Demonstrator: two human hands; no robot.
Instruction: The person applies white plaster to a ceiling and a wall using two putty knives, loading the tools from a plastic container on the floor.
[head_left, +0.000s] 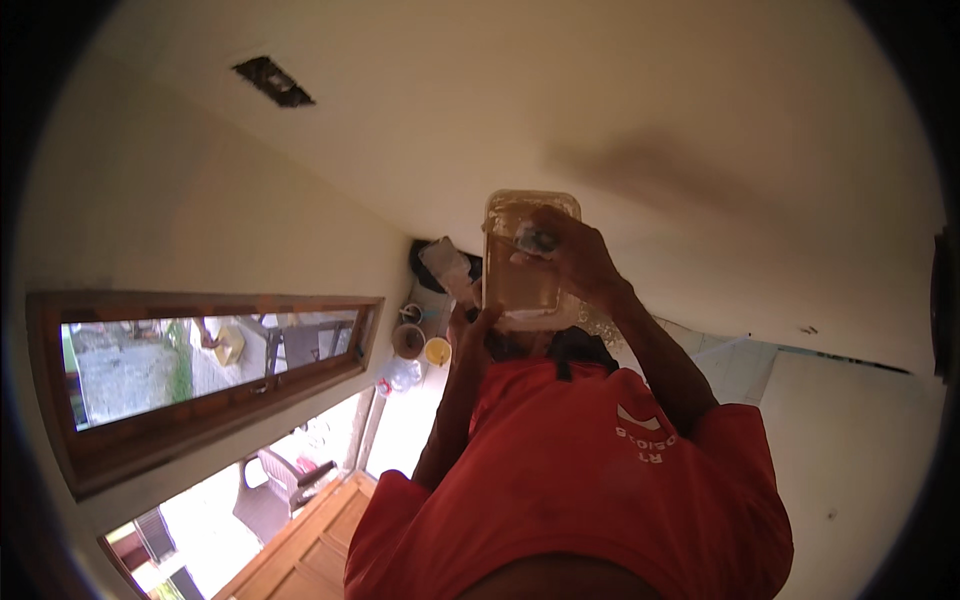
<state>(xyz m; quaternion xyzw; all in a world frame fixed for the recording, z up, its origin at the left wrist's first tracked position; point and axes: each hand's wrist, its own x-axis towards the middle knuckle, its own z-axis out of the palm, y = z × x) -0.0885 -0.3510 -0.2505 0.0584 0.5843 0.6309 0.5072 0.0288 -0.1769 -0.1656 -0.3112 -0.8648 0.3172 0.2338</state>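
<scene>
A rectangular see-through plastic tub point(522, 278) is in front of my chest, its inside smeared with a pale tan substance. My left hand point(478, 322) grips the tub by its near left edge. Over the tub's far right part is my right hand point(572, 252), its fingers closed round a small greyish thing point(535, 240) that I cannot make out. A pale flat piece point(446, 262) shows just beyond my left hand; whether the hand touches it is unclear.
A plain cream wall with a rectangular recess point(272, 82) rises ahead. Down on the floor stand a brown bucket point(408, 342), a yellow container point(438, 351) and a clear plastic bag point(402, 376). At left are a wood-framed window point(230, 385) and a wooden door point(310, 550).
</scene>
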